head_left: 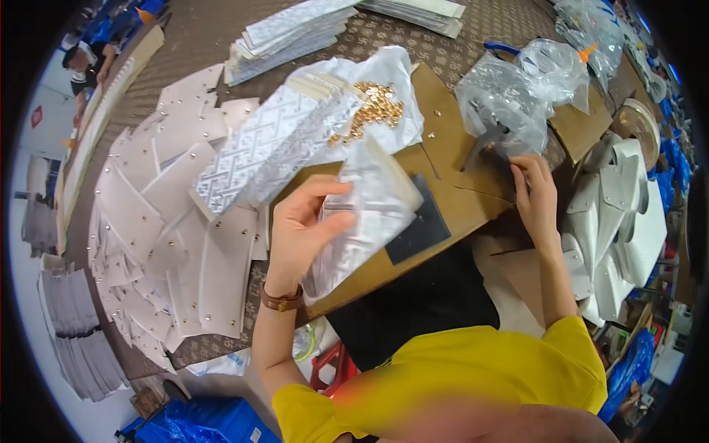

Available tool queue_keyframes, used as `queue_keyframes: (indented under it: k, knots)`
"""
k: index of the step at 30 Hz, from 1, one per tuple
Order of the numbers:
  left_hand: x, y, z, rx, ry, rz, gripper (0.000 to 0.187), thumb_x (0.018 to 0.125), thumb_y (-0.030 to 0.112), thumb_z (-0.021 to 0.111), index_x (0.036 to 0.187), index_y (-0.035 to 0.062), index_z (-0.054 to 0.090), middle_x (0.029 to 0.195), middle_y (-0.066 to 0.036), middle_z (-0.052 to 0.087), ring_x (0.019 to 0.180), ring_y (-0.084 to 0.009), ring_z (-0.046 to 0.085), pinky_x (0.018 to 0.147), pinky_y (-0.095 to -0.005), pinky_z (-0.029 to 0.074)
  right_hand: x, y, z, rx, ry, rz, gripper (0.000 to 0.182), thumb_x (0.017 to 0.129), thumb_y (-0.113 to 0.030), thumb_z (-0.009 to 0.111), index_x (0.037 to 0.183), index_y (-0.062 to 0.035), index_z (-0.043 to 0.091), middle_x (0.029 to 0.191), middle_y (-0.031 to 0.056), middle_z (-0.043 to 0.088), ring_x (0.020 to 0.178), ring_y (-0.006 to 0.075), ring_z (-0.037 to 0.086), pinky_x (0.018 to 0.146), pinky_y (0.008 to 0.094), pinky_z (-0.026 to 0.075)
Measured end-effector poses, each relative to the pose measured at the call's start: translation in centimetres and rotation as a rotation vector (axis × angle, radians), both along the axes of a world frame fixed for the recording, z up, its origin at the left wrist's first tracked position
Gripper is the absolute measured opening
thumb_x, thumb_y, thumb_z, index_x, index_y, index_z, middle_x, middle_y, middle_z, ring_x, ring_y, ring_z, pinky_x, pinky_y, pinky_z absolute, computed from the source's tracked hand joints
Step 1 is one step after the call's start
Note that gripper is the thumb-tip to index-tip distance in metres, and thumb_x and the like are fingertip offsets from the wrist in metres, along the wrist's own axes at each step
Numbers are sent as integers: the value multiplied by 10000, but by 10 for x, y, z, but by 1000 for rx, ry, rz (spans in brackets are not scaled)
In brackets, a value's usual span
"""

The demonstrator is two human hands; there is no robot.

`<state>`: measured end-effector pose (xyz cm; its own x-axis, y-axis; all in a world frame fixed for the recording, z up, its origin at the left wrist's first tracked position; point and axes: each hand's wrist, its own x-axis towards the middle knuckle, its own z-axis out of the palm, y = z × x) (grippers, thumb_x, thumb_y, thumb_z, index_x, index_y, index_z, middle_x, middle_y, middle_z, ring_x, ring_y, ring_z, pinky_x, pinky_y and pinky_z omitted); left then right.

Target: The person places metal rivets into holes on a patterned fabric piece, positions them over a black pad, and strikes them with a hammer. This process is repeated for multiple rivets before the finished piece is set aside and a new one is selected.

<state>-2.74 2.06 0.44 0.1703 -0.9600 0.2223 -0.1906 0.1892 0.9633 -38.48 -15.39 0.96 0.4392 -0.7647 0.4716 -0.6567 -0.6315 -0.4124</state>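
Observation:
My left hand [306, 229] pinches a patterned silver-white piece [365, 218] between thumb and fingers, tilted above the cardboard [450, 177]. A black pad [428, 229] lies partly under that piece. To the right, my right hand [533, 193] has its fingers bent and pressed together beside a dark tool [487, 144]; what they hold, if anything, is hidden. Small gold metal parts [378, 107] are heaped on white plastic [406, 81] beyond my left hand. A stack of patterned pieces [258, 144] leans to the left of them.
Cream pieces with metal studs [170, 236] pile up on the left. Clear plastic bags [502, 96] are at the back right, with white pieces [617, 221] below. More patterned stacks [295, 33] stand at the far edge. Another person [92, 63] is at the upper left.

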Motion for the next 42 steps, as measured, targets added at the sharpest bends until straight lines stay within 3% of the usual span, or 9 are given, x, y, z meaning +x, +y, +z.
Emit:
queue_keyframes:
  k: [3,11,16,19,23,27,31,38,42]
  knots:
    - [23,3,-2,6,1257,-464,312,1034,313,679,1245,86,647,1203,-111,582,977,-190,538,657,-299,501,37,8,12,61,-152,193,158,1042,-47,665,1188,8,685,1101,124,667,965,213,675,781,302,530]
    - [12,-10,-20,176,1531,-693,585,1048,570,545,1467,162,519,1137,-165,510,899,-257,462,670,-345,468,177,41,38,981,-826,758,212,1070,-105,668,1264,-20,652,1039,11,653,882,74,647,737,235,528]
    - [8,-4,-28,183,1412,-596,687,1025,666,522,1514,185,499,1227,-192,529,1000,-302,542,695,-385,532,198,22,45,1123,-615,737,224,1041,-182,735,1142,4,662,993,55,710,770,95,698,705,257,579]
    - [-17,-5,-7,89,572,-66,485,1089,453,539,1402,82,551,1224,-147,613,1068,-271,586,788,-353,577,196,14,32,1314,-831,654,186,1035,-210,747,1033,-68,628,820,-12,674,612,84,648,552,222,535]
    - [11,-27,13,130,1504,-699,474,1089,407,612,1437,89,566,1366,-161,614,1277,-351,610,982,-448,592,197,6,2,1543,-1007,377,202,1039,-236,744,1008,-63,643,843,11,697,577,100,649,528,216,541]
    - [24,-22,-15,-329,459,-230,432,1101,336,611,1422,50,575,1326,-152,654,1225,-283,650,1058,-403,540,187,-15,-9,1569,-652,454,210,1031,-246,742,992,-48,684,845,33,706,655,116,688,583,266,568]
    - [25,-9,-32,-619,-332,160,401,1110,283,611,1411,20,582,1295,-145,683,1186,-232,681,1115,-369,502,185,-58,-29,264,-422,341,168,988,-220,748,989,-53,733,862,69,715,761,201,733,681,337,594]
    - [32,3,-26,-122,754,429,451,1098,285,616,1513,136,521,1064,-56,658,872,-133,627,784,-305,548,178,-70,-52,129,-71,211,93,905,-159,727,960,-112,785,991,108,717,941,340,714,821,437,595]
    - [28,-7,-22,-28,732,464,471,1120,299,561,1556,140,478,874,-6,514,634,-76,470,564,-217,396,187,-73,-61,112,146,173,98,897,-160,720,964,-153,791,1009,92,694,1027,316,699,857,456,590]
